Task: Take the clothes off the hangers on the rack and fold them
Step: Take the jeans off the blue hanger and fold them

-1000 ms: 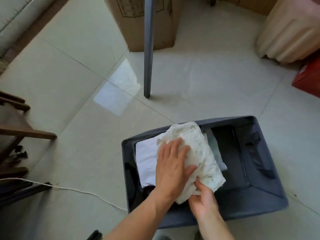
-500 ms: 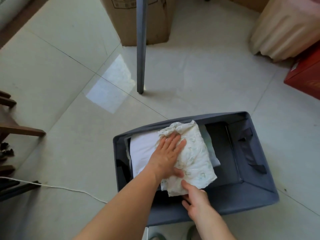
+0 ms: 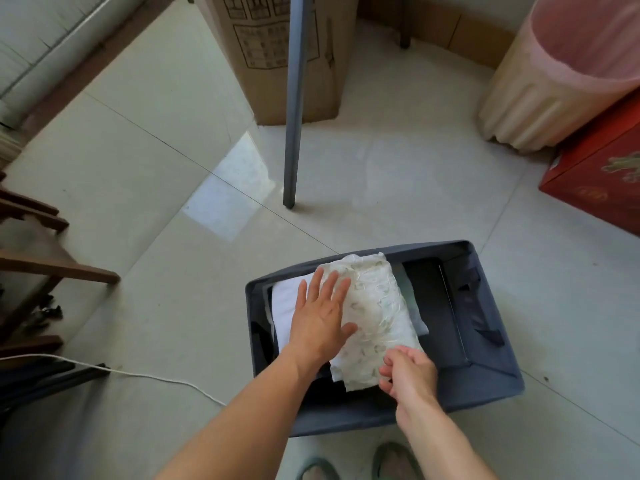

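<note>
Here the right hand (image 3: 408,370) makes the only real grip. Its fingers curl at the near right corner of the cream garment (image 3: 375,317) and appear to pinch the cloth's edge, though the fingertips are partly tucked out of sight. The left hand (image 3: 320,323) holds nothing. It lies flat with fingers spread, pressing down across the left edge of that garment and onto the white folded piece (image 3: 282,306) beside it.

The cream garment is already folded into a compact oblong. It lies inside the grey storage bin (image 3: 346,419), on top of the white piece and of something pale under its right side. Dark cloth shows at the bin's near left, and the right part of the bin shows only its dark bottom. The bin stands on the tiled floor (image 3: 156,237), just in front of the person's feet (image 3: 394,462).

Judged from this, the garment is off its hanger, folded and set down; all it seems to need is a last smoothing and a release. At least two folded pieces are stowed. How much remains overall cannot be told. Only a grey pole (image 3: 294,116), likely a leg of the rack, rises beyond the bin, and no hangers or hanging clothes are in view. The bin has room for more.
</note>
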The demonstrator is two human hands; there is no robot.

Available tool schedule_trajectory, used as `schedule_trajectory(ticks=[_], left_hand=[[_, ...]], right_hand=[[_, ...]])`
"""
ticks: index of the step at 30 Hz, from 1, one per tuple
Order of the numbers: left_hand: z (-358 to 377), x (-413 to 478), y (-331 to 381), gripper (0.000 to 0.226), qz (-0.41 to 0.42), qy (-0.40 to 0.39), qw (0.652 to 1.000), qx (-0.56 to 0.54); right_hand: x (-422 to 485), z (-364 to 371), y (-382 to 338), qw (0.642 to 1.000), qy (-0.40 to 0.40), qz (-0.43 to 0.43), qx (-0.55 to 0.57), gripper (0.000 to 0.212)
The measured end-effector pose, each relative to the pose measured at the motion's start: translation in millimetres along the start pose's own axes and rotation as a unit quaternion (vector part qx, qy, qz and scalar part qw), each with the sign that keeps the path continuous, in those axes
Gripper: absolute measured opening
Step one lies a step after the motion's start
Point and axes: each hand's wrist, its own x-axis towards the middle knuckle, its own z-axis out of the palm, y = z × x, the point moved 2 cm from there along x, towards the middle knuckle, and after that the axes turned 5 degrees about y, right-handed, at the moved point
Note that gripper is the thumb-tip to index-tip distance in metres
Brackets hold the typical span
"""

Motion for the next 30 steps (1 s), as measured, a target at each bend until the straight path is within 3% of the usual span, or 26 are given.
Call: schedule_trajectory(ticks=[6, 8, 11, 15, 18, 25, 27, 30], left_hand=[[-51, -36, 14, 0.070, -0.083, -0.007, 0.991, -0.107], [-68, -54, 22, 0.063, -0.126, -0.018, 0.968, -0.216], [-100, -90, 41, 0.049, -0.201, -0.031, 0.881, -0.427], [-147, -140, 63, 0.038, -0.242, 0.002, 0.814, -0.529], [-184, -172, 76, 0.027, -0.272, 0.021, 0.727, -0.630], [-300, -255, 111, 0.020, -0.232, 0.092, 0.528, -0.812], [-331, -282, 122, 0.022, -0.206, 0.099, 0.492, -0.840], [-371, -324, 137, 0.024, -0.165, 0.086, 0.476, -0.860]], right_hand=[[-47, -6, -32, 0.998, -0.049, -0.021, 0.020, 0.013], [-66, -12, -43, 0.998, -0.058, -0.024, 0.025, 0.016], [-102, -26, -63, 0.996, -0.084, -0.026, 0.028, 0.018], [-158, -54, -89, 0.990, -0.126, -0.042, 0.046, 0.016], [-198, -79, -110, 0.985, -0.149, -0.061, 0.065, 0.014], [-301, -159, -150, 0.964, -0.192, -0.080, 0.168, 0.007], [-328, -188, -157, 0.954, -0.199, -0.075, 0.210, 0.008], [-369, -241, -164, 0.937, -0.201, -0.080, 0.275, 0.009]])
